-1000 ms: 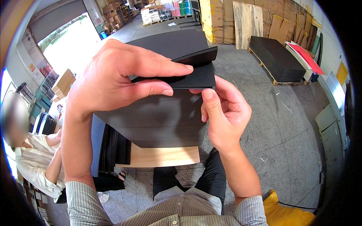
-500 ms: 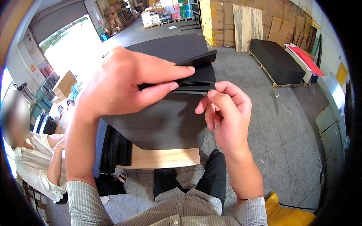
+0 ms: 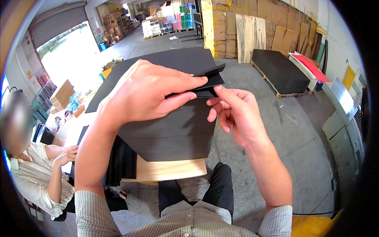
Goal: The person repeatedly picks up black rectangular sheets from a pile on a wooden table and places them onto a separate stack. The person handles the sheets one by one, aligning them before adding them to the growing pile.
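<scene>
Atop the black stack [image 3: 169, 138], the left hand [image 3: 144, 93] clamps black sheets [image 3: 216, 80] between thumb and fingers; the right hand [image 3: 241, 115] touches their corner, whether pinching, I cannot tell. Separating seems underway; next move needs light fingertips.

This looks like a workshop or small factory. A rolling shutter [image 3: 59, 19] is raised onto bright daylight, above a worn grey floor [image 3: 288, 166]. A large black stack [image 3: 282, 73] sits on a wooden pallet [image 3: 265, 81]. Brown boxes [image 3: 113, 27] are piled at the back, big cardboard sheets [image 3: 226, 43] line one side, and a co-worker [image 3: 37, 181] is at a cluttered worktable [image 3: 82, 122].
</scene>
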The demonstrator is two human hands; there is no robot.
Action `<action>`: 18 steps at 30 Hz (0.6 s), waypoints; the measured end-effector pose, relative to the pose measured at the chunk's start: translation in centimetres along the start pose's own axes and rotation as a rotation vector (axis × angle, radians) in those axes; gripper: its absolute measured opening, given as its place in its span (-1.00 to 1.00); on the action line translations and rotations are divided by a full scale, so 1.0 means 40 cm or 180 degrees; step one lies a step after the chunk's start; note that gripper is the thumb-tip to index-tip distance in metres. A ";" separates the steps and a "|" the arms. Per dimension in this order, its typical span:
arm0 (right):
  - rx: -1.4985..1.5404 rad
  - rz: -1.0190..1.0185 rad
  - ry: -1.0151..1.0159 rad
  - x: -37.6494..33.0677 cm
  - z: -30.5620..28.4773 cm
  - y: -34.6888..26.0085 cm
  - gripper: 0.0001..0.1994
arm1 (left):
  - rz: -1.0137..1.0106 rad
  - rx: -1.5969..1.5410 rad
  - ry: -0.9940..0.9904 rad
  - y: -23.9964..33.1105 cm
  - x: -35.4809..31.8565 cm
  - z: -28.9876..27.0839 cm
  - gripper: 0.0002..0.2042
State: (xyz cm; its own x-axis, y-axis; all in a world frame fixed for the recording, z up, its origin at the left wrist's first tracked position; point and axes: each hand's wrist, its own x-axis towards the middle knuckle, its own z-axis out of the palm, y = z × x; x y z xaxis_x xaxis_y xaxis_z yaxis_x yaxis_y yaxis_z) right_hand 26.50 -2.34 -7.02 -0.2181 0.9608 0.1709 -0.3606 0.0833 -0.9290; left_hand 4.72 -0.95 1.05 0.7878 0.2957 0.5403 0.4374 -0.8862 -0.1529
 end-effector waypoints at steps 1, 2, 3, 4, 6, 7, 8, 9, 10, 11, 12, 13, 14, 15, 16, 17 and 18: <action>-0.0007 -0.0027 0.0013 0.001 0.001 0.001 -0.61 | -0.0069 -0.0029 -0.0054 0.002 0.001 -0.005 -0.74; -0.0016 -0.0014 0.0009 0.001 0.004 -0.001 -0.61 | -0.0035 -0.0032 -0.0012 -0.002 0.000 -0.005 -0.72; -0.0019 0.0001 0.0011 0.001 0.006 -0.001 -0.60 | 0.0003 -0.0040 0.0024 -0.009 -0.001 -0.002 -0.71; -0.0023 0.0016 0.0011 0.002 0.010 -0.002 -0.59 | 0.0039 -0.0045 0.0060 -0.013 -0.002 -0.002 -0.69; -0.0089 0.0010 0.0030 0.002 0.015 -0.004 -0.61 | 0.0091 0.0065 -0.0065 -0.011 -0.002 -0.010 -0.61; -0.0121 0.0011 0.0042 0.003 0.016 -0.003 -0.62 | 0.0114 0.0115 -0.0130 -0.009 -0.002 -0.013 -0.56; -0.0076 -0.0056 -0.0008 0.003 0.017 -0.003 -0.64 | -0.0014 0.0149 -0.0195 0.003 0.000 -0.024 -0.53; -0.0025 -0.0117 -0.0041 0.002 0.013 0.001 -0.66 | -0.0135 0.0167 -0.0270 0.023 0.006 -0.036 -0.50; 0.0026 -0.0178 -0.0074 0.002 0.008 0.004 -0.67 | -0.0256 0.0186 -0.0344 0.033 0.011 -0.041 -0.47; 0.0053 -0.0237 -0.0093 0.003 0.002 0.006 -0.70 | 0.0038 0.0401 -0.0016 0.016 0.010 -0.021 -0.46; 0.0091 -0.0272 -0.0130 0.002 0.000 0.014 -0.72 | 0.0134 0.0583 -0.0049 0.009 0.006 -0.024 -0.47; 0.0128 -0.0307 -0.0166 0.001 -0.002 0.020 -0.74 | 0.0232 0.0762 -0.0082 0.000 0.001 -0.028 -0.47; 0.0167 -0.0329 -0.0181 -0.001 -0.001 0.021 -0.75 | 0.0332 0.0939 -0.0117 -0.004 -0.004 -0.029 -0.48; 0.0203 -0.0344 -0.0193 -0.001 -0.001 0.021 -0.76 | 0.0208 0.0765 -0.0144 -0.002 -0.005 -0.019 -0.53; 0.0239 -0.0361 -0.0203 -0.001 -0.001 0.021 -0.76 | 0.0204 0.0697 -0.0200 0.000 -0.006 -0.012 -0.54; 0.0235 -0.0428 -0.0207 -0.001 -0.003 0.023 -0.77 | 0.0202 0.0628 -0.0255 0.001 -0.008 -0.005 -0.56; 0.0247 -0.0435 -0.0197 0.002 -0.002 0.020 -0.77 | 0.0210 0.0573 -0.0303 0.000 -0.006 -0.004 -0.57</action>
State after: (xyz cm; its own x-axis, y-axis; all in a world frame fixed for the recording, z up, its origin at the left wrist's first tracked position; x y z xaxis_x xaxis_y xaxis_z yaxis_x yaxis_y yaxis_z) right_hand 26.27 -2.17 -7.77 -0.2168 0.9237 0.3158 -0.4590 0.1891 -0.8681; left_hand 4.48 -1.07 1.04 0.8509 0.2791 0.4450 0.4473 -0.8292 -0.3352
